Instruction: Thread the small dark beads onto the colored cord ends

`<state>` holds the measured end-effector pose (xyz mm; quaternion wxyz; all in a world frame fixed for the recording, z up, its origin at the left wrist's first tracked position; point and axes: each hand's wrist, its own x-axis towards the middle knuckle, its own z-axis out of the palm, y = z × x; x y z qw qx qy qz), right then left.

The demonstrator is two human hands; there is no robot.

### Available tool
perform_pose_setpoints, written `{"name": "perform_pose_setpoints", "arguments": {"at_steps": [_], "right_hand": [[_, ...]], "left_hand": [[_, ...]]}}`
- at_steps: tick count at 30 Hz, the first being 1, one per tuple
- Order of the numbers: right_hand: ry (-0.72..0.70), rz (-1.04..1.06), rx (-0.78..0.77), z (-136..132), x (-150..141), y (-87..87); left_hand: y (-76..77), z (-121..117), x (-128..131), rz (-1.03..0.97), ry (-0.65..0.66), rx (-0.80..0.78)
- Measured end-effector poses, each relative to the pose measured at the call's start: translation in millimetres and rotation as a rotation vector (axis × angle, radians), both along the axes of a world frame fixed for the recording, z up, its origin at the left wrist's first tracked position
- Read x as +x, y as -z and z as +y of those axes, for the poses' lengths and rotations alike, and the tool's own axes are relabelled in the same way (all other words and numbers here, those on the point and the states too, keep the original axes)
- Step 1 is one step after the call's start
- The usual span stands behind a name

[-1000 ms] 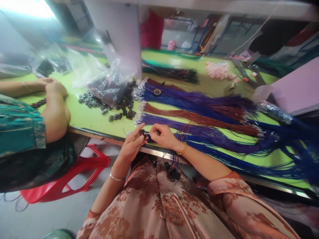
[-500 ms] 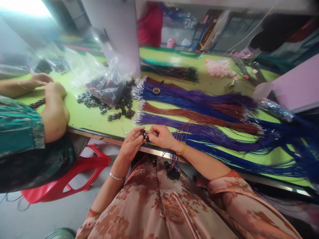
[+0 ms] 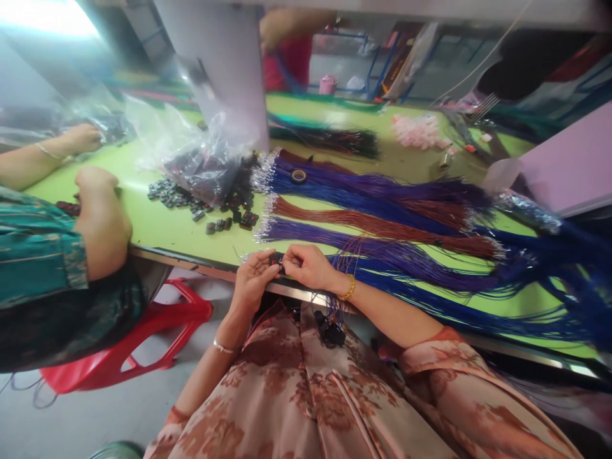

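Your left hand (image 3: 253,277) pinches a black connector housing (image 3: 276,258) between thumb and fingers, while your right hand (image 3: 308,266) meets its right side, fingertips too hidden to tell what they hold. Purple wires (image 3: 313,235) lie just beyond your grip, with loose black housings (image 3: 179,191) farther to its left

1. I see a pinkish-beige floral top (image 3: 224,414), its flowers rust-brown, with a vertical front seam (image 3: 303,357).
2. I make out rust-orange trim (image 3: 444,336) edging the right sleeve (image 3: 468,376).
3. Bare left hand (image 3: 252,280): silver bangle (image 3: 222,347) at the wrist.
4. Bare right hand (image 3: 310,268): yellow bracelet (image 3: 352,287), bead-like.
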<state>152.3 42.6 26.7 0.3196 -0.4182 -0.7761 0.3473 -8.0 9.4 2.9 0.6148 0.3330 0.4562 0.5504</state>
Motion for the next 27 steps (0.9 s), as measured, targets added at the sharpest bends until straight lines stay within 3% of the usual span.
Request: {"name": "perform_pose_setpoints", "arguments": {"at_steps": [3, 9, 17, 21, 25, 27], "right_hand": [[-0.029, -0.055, 0.088, -0.2, 0.3, 1.6], [-0.089, -0.005, 0.024, 3.1, 3.6, -0.8], [-0.036, -0.139, 0.131, -6.4, -2.1, 1.7], [-0.162, -0.208, 0.044, 19.8, 10.2, -7.7], [0.078, -0.463, 0.124, 59.4, 25.1, -5.4], [0.112, -0.584, 0.112, 71.1, 27.7, 1.6]], "left_hand": [[1.6, 0.0, 1.8, -0.046, -0.014, -0.046], [-3.5, 0.4, 1.9, -0.093, -0.041, -0.074], [0.8, -3.8, 5.0, -0.051, -0.067, -0.044], [-0.5, -4.9, 3.4, 0.004, -0.039, -0.027], [-4.6, -2.2, 3.0, 0.027, -0.007, 0.012], [-5.3, 0.1, 4.2, 0.006, 0.012, 0.002]]}}
